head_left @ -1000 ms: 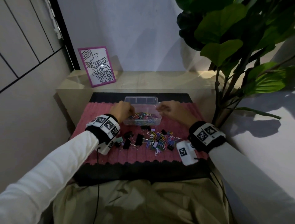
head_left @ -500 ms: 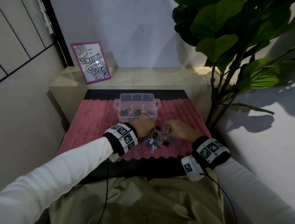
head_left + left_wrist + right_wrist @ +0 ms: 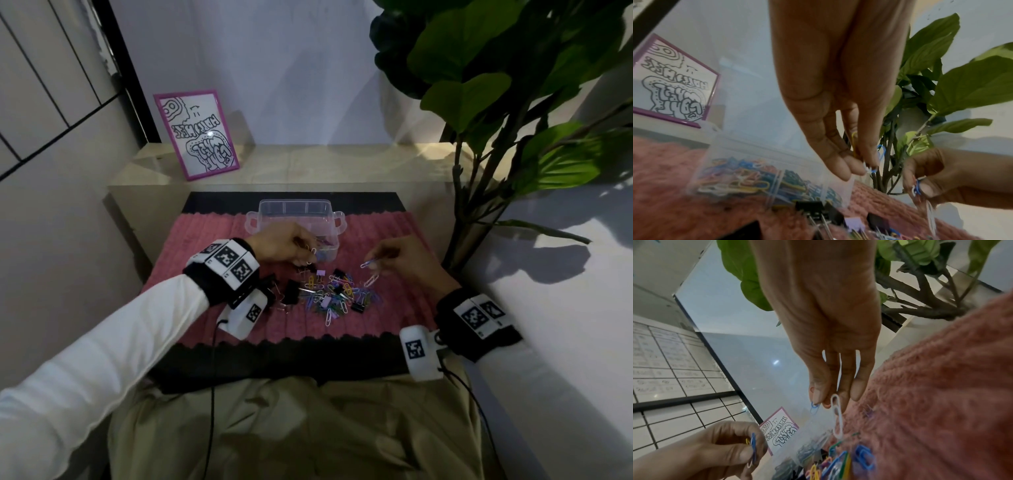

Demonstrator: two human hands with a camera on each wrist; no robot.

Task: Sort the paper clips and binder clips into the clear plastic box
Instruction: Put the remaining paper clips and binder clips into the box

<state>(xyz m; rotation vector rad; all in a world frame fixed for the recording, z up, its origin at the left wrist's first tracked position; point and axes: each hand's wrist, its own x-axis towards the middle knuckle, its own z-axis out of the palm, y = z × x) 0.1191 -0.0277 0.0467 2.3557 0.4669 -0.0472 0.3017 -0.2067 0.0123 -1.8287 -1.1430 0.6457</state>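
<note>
The left hand [image 3: 281, 245] hovers at the near left corner of the clear plastic box with 2 side handles [image 3: 294, 209], its fingertips pinched together on a small bunch of coloured paper clips [image 3: 855, 146]; yellow, blue and white wire shows between the fingers in the left wrist view. The right hand [image 3: 404, 260] is raised to the right of the box, apart from it, and its fingers pinch a blue paper clip [image 3: 814, 407] while a white paper clip [image 3: 837, 417] dangles below them.

The box stands on a pink ribbed mat [image 3: 212, 246] that covers the tabletop, and coloured paper clips already fill its near compartments [image 3: 740, 177]. Just in front of the box, between the 2 hands and a little nearer the person, lies a loose heap of mixed clips [image 3: 337, 294]: thin wire ones in many colours, several black binder clips [image 3: 291, 291] at its left side, and a few lilac binder clips [image 3: 324, 301] among them.

Behind the mat a purple-framed doodle picture [image 3: 197, 133] leans on a pale ledge [image 3: 308, 161]. A large-leaved green plant [image 3: 479, 85] rises on the right.
</note>
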